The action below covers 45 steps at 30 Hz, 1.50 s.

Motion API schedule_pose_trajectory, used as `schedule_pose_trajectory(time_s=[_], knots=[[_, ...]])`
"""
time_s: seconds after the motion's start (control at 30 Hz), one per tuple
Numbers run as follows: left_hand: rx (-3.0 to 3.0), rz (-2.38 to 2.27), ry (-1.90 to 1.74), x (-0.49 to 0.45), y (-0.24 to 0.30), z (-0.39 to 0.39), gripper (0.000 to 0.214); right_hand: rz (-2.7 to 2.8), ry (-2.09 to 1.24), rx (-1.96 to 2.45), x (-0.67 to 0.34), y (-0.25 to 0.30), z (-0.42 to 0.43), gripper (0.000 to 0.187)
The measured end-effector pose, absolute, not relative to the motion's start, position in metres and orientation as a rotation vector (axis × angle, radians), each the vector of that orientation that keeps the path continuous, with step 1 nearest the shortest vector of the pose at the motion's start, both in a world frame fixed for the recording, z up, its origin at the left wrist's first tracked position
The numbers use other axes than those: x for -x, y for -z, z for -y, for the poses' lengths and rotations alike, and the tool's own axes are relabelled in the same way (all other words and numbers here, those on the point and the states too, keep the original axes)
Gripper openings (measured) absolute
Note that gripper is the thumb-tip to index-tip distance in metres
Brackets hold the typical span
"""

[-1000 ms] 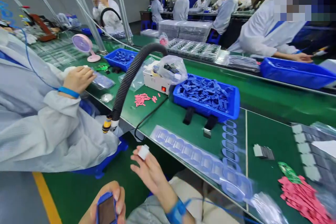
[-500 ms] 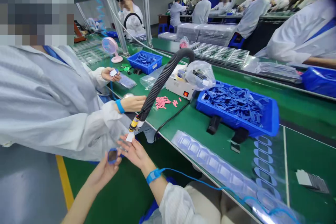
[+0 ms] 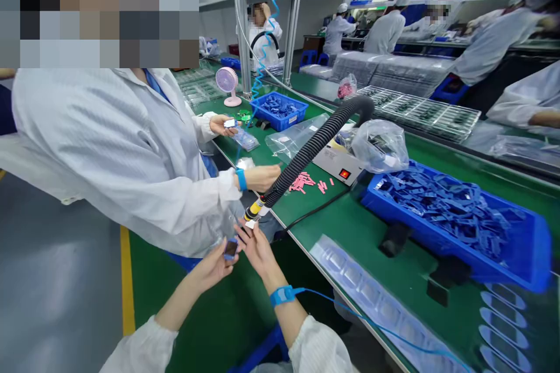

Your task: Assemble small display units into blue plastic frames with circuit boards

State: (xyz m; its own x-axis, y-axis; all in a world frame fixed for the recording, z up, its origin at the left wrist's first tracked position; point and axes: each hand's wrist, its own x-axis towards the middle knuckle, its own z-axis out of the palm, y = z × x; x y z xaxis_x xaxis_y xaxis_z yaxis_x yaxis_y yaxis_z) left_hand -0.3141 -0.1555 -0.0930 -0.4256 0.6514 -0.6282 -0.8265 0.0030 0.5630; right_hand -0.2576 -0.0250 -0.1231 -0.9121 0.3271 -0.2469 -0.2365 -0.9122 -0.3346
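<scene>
Well, both hands work in the lower middle of the frame, out in front of the long edge of the green table (image 3: pixel 345 224), which runs from the upper middle down to the lower right. The room there is narrow: a co-worker (image 3: pixel 118 145) in a white coat stands just to the left, and only the grey floor (image 3: pixel 56 280) at far left is free.

The left hand (image 3: pixel 213 267) is closed around a small blue-framed part (image 3: pixel 230 248), thumb on one side and fingers on the other. The right hand (image 3: pixel 259 246) holds a small white piece (image 3: pixel 250 224) at its fingertips, right under the nozzle (image 3: pixel 255 210) of a black ribbed hose (image 3: pixel 315 145); its other fingers are loosely spread.

The co-worker's hand (image 3: pixel 265 176) is partly behind the hose. I cannot make out whether the white piece touches the nozzle. A blue tray (image 3: pixel 437 247) sits at the right.
</scene>
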Motion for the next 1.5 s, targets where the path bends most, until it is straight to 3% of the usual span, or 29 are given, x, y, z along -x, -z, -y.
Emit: schedule_pose_trajectory(time_s=[0.17, 0.3, 0.47, 0.57, 0.73, 0.93, 1.17, 1.5], knots=[[0.242, -1.190, -1.794, 0.321, 0.087, 0.194, 0.017, 0.485, -2.876, 0.358, 0.267, 0.099, 0.041, 0.029], [0.243, -1.221, -1.861, 0.337, 0.086, 0.181, 0.016, 0.515, -2.926, 0.380, 0.248, 0.104, 0.056, 0.028], [0.179, -1.210, -1.704, 0.338, 0.089, 0.141, 0.019, 0.451, -2.857, 0.494, 0.196, 0.121, 0.069, 0.025], [0.141, -1.184, -1.600, 0.317, 0.084, 0.131, 0.016, 0.380, -2.808, 0.543, 0.160, 0.116, 0.074, 0.034], [0.086, -1.076, -1.507, 0.254, 0.059, 0.126, 0.017, 0.313, -2.707, 0.556, 0.101, 0.077, 0.077, 0.039], [0.112, -0.925, -1.497, 0.165, 0.013, 0.103, 0.033, 0.454, -2.485, 0.574, 0.018, 0.012, 0.059, 0.058], [-0.064, -0.496, -1.397, 0.070, -0.039, 0.074, 0.029, 0.510, -2.213, 0.652, -0.066, -0.030, 0.040, 0.037], [-0.072, -0.294, -1.231, -0.009, -0.040, 0.064, 0.026, 0.495, -1.924, 0.659, -0.137, -0.030, 0.044, 0.024]])
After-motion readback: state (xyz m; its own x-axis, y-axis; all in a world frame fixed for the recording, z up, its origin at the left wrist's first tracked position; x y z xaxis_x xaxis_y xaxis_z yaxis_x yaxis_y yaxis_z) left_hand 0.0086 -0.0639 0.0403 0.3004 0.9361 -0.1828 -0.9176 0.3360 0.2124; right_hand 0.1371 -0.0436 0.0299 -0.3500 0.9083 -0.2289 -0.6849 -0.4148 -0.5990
